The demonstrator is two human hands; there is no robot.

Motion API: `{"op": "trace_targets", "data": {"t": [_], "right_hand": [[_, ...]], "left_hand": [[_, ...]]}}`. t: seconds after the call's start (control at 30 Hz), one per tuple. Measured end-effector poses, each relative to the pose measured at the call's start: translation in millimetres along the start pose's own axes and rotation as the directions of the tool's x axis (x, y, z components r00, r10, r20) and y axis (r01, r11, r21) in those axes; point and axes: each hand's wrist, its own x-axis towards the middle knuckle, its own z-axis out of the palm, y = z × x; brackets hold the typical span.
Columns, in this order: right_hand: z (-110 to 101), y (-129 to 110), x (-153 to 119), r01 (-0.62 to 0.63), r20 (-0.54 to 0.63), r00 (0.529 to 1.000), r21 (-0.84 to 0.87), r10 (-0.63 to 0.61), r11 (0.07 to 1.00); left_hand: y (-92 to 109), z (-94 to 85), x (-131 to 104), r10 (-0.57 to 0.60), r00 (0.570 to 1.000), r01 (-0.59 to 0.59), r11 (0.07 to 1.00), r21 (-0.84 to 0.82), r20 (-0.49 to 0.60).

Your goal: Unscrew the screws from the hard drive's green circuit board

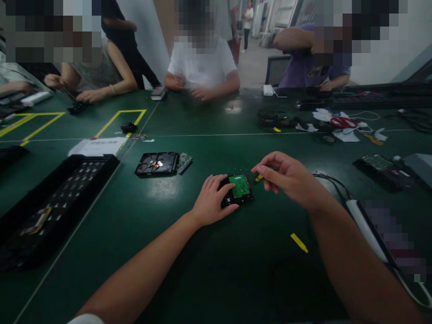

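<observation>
A hard drive (pixel 240 186) lies on the green table with its green circuit board facing up. My left hand (pixel 213 198) holds it from the left, fingers across the far side and thumb along the near edge. Just right of the drive, my right hand (pixel 282 177) is raised with thumb and index finger pinched together. Whatever that pinch holds is too small to make out. Under its fingertips shows a small yellow piece (pixel 258 177); I cannot tell whether it touches the hand. Tiny specks, possibly screws, lie beyond the drive.
Another drive (pixel 158 164) and a loose circuit board (pixel 185 162) lie left of centre. A long black tray (pixel 81 198) stands at left. Right are a yellow strip (pixel 299 243), a phone-like device (pixel 388 238), cables and another drive (pixel 381 168). Several people sit opposite.
</observation>
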Motion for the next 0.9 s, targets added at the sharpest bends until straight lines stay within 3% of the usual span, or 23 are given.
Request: {"op": "trace_targets", "data": {"t": [0.27, 0.67, 0.9], "right_hand": [[-2.5, -1.9, -2.1, 0.017, 0.048, 0.999, -0.008, -0.017, 1.000], [2.7, -4.6, -1.3, 0.007, -0.023, 1.000, 0.038, -0.006, 0.999], [0.4, -3.9, -3.1, 0.044, 0.015, 0.999, -0.026, -0.044, 0.999]], "left_hand": [[-1.3, 0.4, -0.7, 0.008, 1.000, -0.008, 1.000, 0.012, -0.001], [0.5, -1.0, -0.3, 0.008, 1.000, -0.008, 1.000, 0.025, 0.007], [-0.9, 0.8, -0.5, 0.018, 1.000, -0.018, 1.000, 0.024, -0.001]]}}
